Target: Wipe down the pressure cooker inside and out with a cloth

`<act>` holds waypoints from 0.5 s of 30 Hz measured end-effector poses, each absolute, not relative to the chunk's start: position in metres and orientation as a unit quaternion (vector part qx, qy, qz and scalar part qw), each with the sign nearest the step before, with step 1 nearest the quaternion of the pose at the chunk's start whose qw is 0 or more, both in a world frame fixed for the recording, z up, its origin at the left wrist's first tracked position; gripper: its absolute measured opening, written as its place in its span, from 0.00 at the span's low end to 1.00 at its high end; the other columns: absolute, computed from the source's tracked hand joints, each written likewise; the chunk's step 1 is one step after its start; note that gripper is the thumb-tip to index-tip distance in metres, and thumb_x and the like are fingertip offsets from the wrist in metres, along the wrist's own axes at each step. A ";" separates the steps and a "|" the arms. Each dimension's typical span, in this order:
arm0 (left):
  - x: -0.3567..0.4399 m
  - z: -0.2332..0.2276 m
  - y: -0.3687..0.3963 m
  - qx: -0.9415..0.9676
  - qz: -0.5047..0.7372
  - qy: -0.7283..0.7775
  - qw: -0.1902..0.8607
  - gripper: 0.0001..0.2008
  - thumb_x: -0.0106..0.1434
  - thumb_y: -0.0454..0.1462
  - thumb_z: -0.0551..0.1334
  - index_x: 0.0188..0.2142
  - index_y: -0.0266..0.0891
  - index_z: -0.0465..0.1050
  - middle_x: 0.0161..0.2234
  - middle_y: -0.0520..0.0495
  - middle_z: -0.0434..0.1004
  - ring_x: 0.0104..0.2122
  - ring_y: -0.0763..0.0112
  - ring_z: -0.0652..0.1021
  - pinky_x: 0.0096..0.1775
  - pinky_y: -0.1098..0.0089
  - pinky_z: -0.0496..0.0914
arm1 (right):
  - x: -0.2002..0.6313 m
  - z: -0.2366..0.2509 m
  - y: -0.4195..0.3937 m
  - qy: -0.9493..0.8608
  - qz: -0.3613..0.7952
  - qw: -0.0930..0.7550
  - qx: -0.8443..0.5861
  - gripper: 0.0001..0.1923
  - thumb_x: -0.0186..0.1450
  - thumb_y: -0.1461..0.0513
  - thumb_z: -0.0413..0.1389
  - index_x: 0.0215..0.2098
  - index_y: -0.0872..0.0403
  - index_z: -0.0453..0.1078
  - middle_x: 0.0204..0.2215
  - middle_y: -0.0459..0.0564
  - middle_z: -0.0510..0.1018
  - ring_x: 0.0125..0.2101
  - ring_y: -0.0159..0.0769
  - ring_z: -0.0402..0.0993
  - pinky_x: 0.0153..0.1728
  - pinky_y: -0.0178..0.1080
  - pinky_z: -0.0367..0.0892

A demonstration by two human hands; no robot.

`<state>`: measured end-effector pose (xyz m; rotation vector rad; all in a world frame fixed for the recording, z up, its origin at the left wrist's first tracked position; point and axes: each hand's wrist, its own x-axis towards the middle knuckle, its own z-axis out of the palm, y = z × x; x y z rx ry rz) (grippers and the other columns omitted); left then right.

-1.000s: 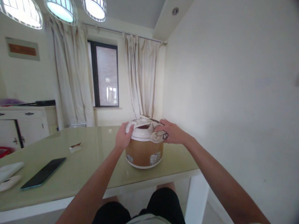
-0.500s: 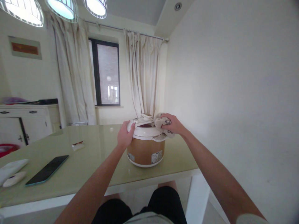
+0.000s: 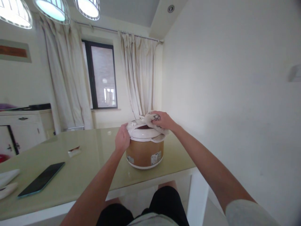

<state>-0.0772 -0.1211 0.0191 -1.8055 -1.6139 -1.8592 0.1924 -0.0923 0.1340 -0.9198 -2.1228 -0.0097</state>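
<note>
Since the earlier frame, the cloth [image 3: 149,119] has been shifted inward from the right edge of the lid [image 3: 141,135] to its top, and the view has been turned slightly to the right. The cooker [image 3: 144,152] is stood upright on the table [image 3: 91,175], near its front edge, where it is within easy reach of both arms. The cloth is pinched, bunched up, between the thumb and fingers of the right hand [image 3: 165,120], presumably so that a thick pad is kept between skin and lid. The left hand [image 3: 122,138] is laid against the lid's left side, probably to steady the cooker against sideways pushing; its fingertips are partly hidden, so whether the rim is gripped or merely pressed cannot be told. The lid appears to be seated on the body, and whatever may be held inside is concealed. A dark patch [image 3: 144,127] is left exposed on the lid's top between the hands. Well to the left, a phone [image 3: 41,179] is laid flat. The contents of the cabinet [image 3: 24,128] beyond cannot be made out.
</note>
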 end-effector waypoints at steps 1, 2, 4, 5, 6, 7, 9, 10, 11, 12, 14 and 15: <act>-0.077 0.020 -0.121 -0.592 -0.610 -0.525 0.045 0.28 0.78 0.47 0.39 0.59 0.40 0.72 0.54 0.35 0.81 0.57 0.51 0.79 0.59 0.48 0.71 | 0.206 0.134 -0.086 -0.823 0.007 0.397 -0.405 0.20 0.60 0.61 0.65 0.51 0.49 0.79 0.44 0.48 0.85 0.45 0.45 0.80 0.50 0.44 0.71; -0.076 0.020 -0.121 -0.594 -0.612 -0.520 0.046 0.27 0.78 0.46 0.39 0.58 0.40 0.72 0.54 0.35 0.81 0.57 0.52 0.79 0.59 0.49 0.71 | 0.217 0.133 -0.082 -0.805 0.013 0.393 -0.444 0.16 0.61 0.61 0.64 0.48 0.51 0.80 0.41 0.49 0.85 0.42 0.46 0.80 0.47 0.44 0.71; -0.075 0.021 -0.121 -0.593 -0.618 -0.514 0.046 0.26 0.78 0.46 0.40 0.57 0.40 0.72 0.53 0.36 0.81 0.56 0.53 0.79 0.59 0.50 0.71 | 0.226 0.131 -0.078 -0.772 0.014 0.394 -0.499 0.11 0.63 0.59 0.63 0.43 0.51 0.80 0.38 0.51 0.85 0.39 0.47 0.80 0.44 0.45 0.71; -0.075 0.022 -0.121 -0.592 -0.620 -0.513 0.043 0.25 0.78 0.46 0.40 0.57 0.41 0.72 0.53 0.37 0.80 0.56 0.54 0.79 0.60 0.50 0.71 | 0.223 0.130 -0.080 -0.759 0.005 0.400 -0.514 0.11 0.63 0.58 0.63 0.43 0.50 0.80 0.38 0.51 0.85 0.39 0.47 0.80 0.43 0.45 0.71; -0.074 0.022 -0.121 -0.592 -0.622 -0.512 0.039 0.25 0.78 0.46 0.40 0.56 0.41 0.72 0.53 0.37 0.80 0.56 0.54 0.79 0.60 0.51 0.71 | 0.216 0.128 -0.084 -0.752 -0.010 0.405 -0.519 0.12 0.63 0.56 0.63 0.44 0.48 0.80 0.38 0.51 0.85 0.40 0.48 0.79 0.42 0.44 0.70; -0.075 0.022 -0.121 -0.593 -0.622 -0.510 0.034 0.25 0.78 0.46 0.41 0.56 0.40 0.72 0.53 0.37 0.80 0.57 0.54 0.78 0.60 0.51 0.70 | 0.206 0.127 -0.091 -0.752 -0.029 0.409 -0.516 0.14 0.62 0.54 0.64 0.46 0.46 0.79 0.40 0.50 0.84 0.41 0.48 0.79 0.43 0.44 0.70; -0.076 0.022 -0.121 -0.598 -0.620 -0.507 0.024 0.26 0.78 0.47 0.40 0.57 0.40 0.71 0.55 0.37 0.79 0.58 0.55 0.78 0.61 0.51 0.69 | 0.180 0.124 -0.110 -0.771 -0.074 0.410 -0.482 0.19 0.61 0.51 0.66 0.50 0.45 0.77 0.41 0.50 0.83 0.42 0.48 0.78 0.43 0.43 0.69; -0.077 0.022 -0.122 -0.599 -0.620 -0.507 0.019 0.27 0.78 0.47 0.40 0.58 0.40 0.71 0.55 0.37 0.79 0.58 0.55 0.77 0.62 0.51 0.69 | 0.165 0.122 -0.121 -0.783 -0.099 0.410 -0.457 0.22 0.61 0.49 0.66 0.51 0.46 0.76 0.42 0.51 0.82 0.42 0.48 0.77 0.43 0.43 0.68; -0.078 0.021 -0.122 -0.599 -0.619 -0.508 0.016 0.27 0.78 0.47 0.39 0.58 0.40 0.71 0.55 0.38 0.79 0.58 0.55 0.77 0.62 0.52 0.69 | 0.151 0.118 -0.132 -0.794 -0.124 0.412 -0.430 0.25 0.61 0.47 0.66 0.53 0.46 0.75 0.43 0.52 0.81 0.43 0.48 0.76 0.43 0.43 0.68; -0.079 0.020 -0.122 -0.601 -0.615 -0.510 0.013 0.27 0.78 0.47 0.39 0.59 0.40 0.71 0.56 0.39 0.80 0.58 0.55 0.78 0.61 0.52 0.70 | 0.138 0.112 -0.143 -0.800 -0.150 0.415 -0.407 0.27 0.61 0.47 0.66 0.55 0.47 0.75 0.44 0.54 0.80 0.44 0.49 0.75 0.44 0.44 0.67; -0.083 0.018 -0.123 -0.605 -0.602 -0.522 0.009 0.26 0.78 0.48 0.41 0.61 0.42 0.70 0.55 0.41 0.81 0.57 0.54 0.79 0.59 0.53 0.71 | 0.116 0.092 -0.162 -0.809 -0.212 0.411 -0.363 0.28 0.60 0.46 0.66 0.55 0.49 0.74 0.45 0.57 0.78 0.46 0.51 0.73 0.45 0.46 0.66; -0.085 0.017 -0.123 -0.608 -0.592 -0.528 0.007 0.26 0.78 0.48 0.42 0.63 0.43 0.70 0.56 0.41 0.81 0.56 0.53 0.79 0.58 0.53 0.72 | 0.107 0.077 -0.169 -0.815 -0.249 0.400 -0.336 0.28 0.61 0.47 0.66 0.54 0.49 0.75 0.45 0.58 0.77 0.46 0.51 0.71 0.46 0.47 0.65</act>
